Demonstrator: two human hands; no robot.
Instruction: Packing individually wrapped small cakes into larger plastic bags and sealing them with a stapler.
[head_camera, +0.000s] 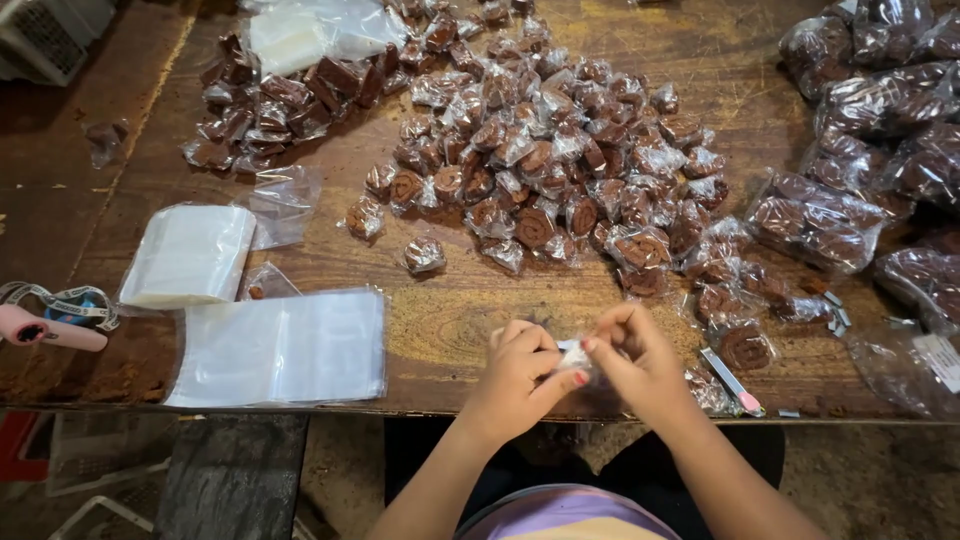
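At the near edge of a wooden table (450, 330), the left hand (520, 375) and right hand (640, 360) pinch one small clear wrapper (572, 355) between closed fingertips. A heap of wrapped brown rolls (560, 160) lies beyond, empty bags (285, 350) to the left. So close to the edge, a loosened pinch could drop the wrapper off the table.
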